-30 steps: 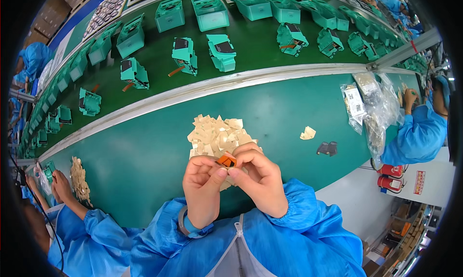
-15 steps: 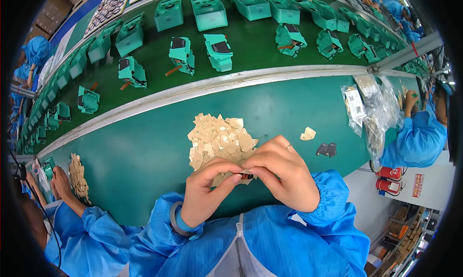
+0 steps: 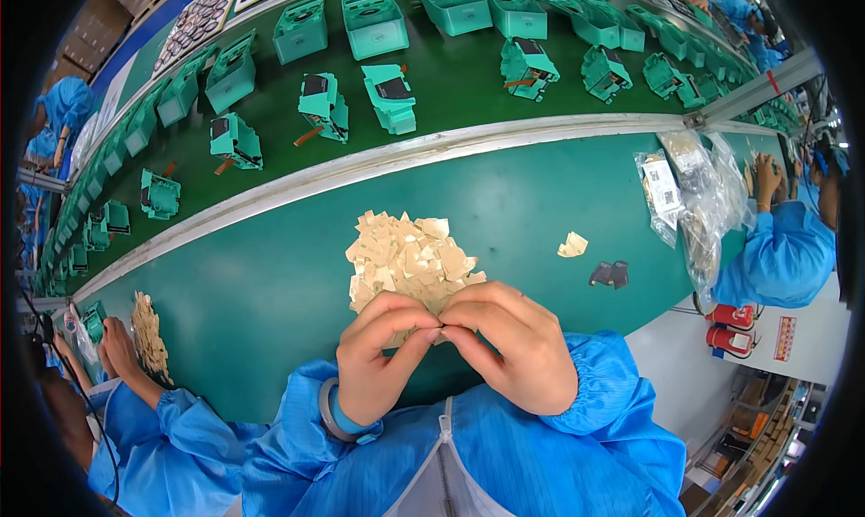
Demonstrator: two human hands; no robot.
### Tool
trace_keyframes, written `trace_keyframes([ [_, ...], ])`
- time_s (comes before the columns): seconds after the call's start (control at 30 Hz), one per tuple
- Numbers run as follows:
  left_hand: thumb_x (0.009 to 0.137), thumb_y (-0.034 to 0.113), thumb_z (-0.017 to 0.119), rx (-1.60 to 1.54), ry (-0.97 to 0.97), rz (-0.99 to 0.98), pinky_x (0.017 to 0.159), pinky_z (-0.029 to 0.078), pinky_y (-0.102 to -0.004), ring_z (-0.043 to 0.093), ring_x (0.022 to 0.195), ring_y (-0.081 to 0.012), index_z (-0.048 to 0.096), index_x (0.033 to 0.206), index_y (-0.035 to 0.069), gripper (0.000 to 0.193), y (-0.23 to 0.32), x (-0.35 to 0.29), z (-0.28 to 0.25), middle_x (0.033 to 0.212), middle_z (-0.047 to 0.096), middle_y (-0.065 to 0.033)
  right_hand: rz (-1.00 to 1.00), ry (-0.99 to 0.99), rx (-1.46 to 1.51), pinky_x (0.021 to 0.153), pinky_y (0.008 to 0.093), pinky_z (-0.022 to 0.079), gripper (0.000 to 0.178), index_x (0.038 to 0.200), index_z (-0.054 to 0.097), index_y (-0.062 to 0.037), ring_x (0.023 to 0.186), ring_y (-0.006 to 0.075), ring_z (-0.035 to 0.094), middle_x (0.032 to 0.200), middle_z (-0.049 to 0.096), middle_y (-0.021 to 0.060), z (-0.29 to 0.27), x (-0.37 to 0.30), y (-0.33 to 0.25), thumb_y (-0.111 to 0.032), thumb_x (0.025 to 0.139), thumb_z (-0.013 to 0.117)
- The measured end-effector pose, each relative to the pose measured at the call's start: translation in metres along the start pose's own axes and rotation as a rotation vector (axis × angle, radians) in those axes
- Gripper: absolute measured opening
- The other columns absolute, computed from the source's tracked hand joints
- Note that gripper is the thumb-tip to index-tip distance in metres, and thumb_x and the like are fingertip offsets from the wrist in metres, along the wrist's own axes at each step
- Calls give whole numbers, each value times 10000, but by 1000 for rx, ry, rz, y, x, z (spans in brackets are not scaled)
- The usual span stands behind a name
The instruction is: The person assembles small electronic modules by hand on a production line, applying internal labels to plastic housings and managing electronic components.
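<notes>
My left hand (image 3: 383, 355) and my right hand (image 3: 514, 346) meet fingertip to fingertip above the front of the green bench. Both are closed in a pinch on something small, of which only a tiny dark bit shows between the fingers. Just beyond them lies a heap of small beige paper-like pieces (image 3: 405, 251), partly hidden behind my fingers. To the right of the heap are a few loose beige pieces (image 3: 572, 244) and two small dark grey pieces (image 3: 609, 275).
Past a metal rail (image 3: 387, 176), a dark green belt carries rows of green plastic housings (image 3: 374, 26). Plastic bags (image 3: 698, 188) lie at the bench's right end. Co-workers in blue sit at the left and right; the left one is near another beige pile (image 3: 149, 337).
My right hand has come slightly left and down, its fingertips closer to my left. The small dark, reddish piece seen between them before is now mostly covered. Housings on the belt have shifted left.
</notes>
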State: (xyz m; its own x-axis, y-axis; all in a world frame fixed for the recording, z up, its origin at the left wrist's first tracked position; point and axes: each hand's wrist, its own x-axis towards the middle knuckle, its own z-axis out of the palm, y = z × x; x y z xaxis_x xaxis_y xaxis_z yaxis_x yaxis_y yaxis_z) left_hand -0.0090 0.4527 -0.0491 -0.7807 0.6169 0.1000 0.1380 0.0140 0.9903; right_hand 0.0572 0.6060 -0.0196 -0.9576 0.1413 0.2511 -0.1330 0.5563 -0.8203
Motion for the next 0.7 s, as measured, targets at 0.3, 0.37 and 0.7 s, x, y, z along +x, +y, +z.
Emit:
trace_keyframes([
  [0.3,735,-51,662,98,35,11,591,458,-246,580,705,-152,647,858,6,136,6,0,5,813,589,-73,-5,-13,-3,662,334,472,168,875,583,-32,756,256,586,846,574,83,-4,-2,3,-12,723,652],
  [0.37,735,-52,662,95,33,12,589,456,-246,580,704,-151,649,860,6,139,6,1,7,810,588,-73,-13,-5,5,662,333,471,170,876,585,-34,754,255,587,846,575,82,-7,-2,6,-12,722,654],
  [0.7,728,-94,641,56,25,-34,621,447,-240,557,713,-143,628,842,-19,137,2,4,9,806,568,-81,21,-10,22,667,332,469,159,866,587,-40,761,252,590,848,583,79,-5,0,12,-10,724,652],
])
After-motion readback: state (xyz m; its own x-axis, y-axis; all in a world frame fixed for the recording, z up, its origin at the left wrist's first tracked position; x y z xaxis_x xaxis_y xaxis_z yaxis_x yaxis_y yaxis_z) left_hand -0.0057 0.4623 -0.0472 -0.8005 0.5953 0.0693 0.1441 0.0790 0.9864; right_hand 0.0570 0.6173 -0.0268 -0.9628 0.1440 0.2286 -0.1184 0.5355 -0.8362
